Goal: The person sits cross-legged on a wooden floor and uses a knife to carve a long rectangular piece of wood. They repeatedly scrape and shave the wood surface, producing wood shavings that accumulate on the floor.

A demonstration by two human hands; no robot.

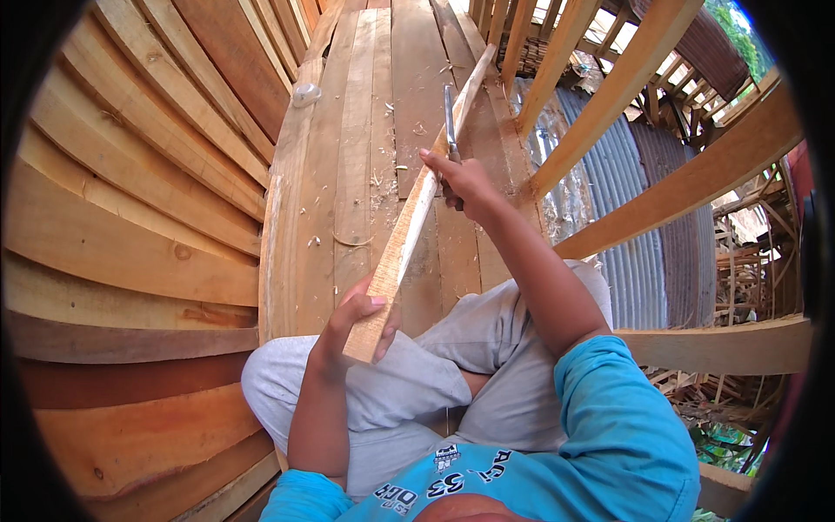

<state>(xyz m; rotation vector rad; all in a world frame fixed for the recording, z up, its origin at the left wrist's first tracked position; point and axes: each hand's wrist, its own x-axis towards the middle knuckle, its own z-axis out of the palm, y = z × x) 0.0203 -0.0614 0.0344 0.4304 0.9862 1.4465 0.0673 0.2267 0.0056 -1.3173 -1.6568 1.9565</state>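
Note:
A long squared wooden stick (399,248) slants from my lap toward the far right, its far part narrower and pale where the surface is cut. My left hand (357,318) is wrapped round its thick near end, just above my crossed legs. Farther along, my right hand (463,184) grips a knife (450,117) by its dark handle. The knife's blade points away from me and lies close against the stick's right side; whether the edge touches the wood I cannot tell.
Wood shavings (380,183) are scattered over the plank floor (352,130). A small clear plastic container (305,95) stands at the far left, beside a wall of overlapping boards (130,217). Wooden posts (600,117) line the right side, with corrugated metal sheets (622,209) beyond them.

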